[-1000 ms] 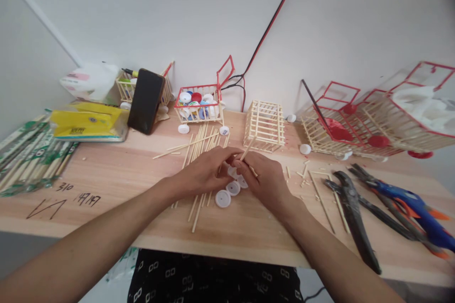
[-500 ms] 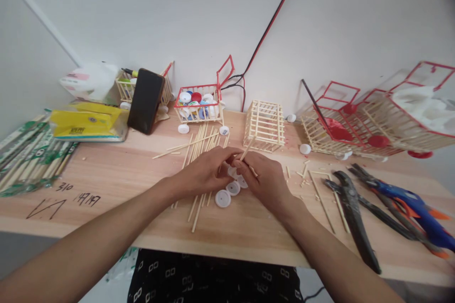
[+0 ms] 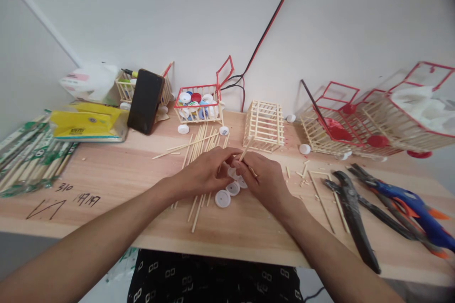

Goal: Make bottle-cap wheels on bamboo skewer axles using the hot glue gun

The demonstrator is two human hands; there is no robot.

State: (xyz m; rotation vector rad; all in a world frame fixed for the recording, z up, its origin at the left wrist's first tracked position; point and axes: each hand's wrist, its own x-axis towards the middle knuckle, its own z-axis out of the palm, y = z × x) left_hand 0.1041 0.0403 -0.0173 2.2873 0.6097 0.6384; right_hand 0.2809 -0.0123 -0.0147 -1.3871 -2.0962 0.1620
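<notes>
My right hand (image 3: 265, 175) pinches a thin wooden stick (image 3: 246, 148) that slants up between its thumb and fingers. Close against it, my left hand (image 3: 209, 170) has its fingers curled together at the stick's lower end. What its fingertips grip is hidden. Below both hands lie several white bottle caps (image 3: 222, 199) in a loose group on the table. Long wooden sticks (image 3: 195, 213) are spread under and beyond my left hand. Just past my fingers stands a basket frame built of sticks (image 3: 263, 125).
Pliers (image 3: 355, 222) and a blue glue gun (image 3: 408, 203) lie at right. Behind them are stick carts (image 3: 330, 137) with red trim. A cap-filled cart (image 3: 199, 104), leaning phone (image 3: 145, 102), yellow packet (image 3: 88, 123) and bagged sticks (image 3: 31, 161) occupy the back and left.
Both hands keep almost the same place and grip. The stick in my right hand has tilted very slightly to the left.
</notes>
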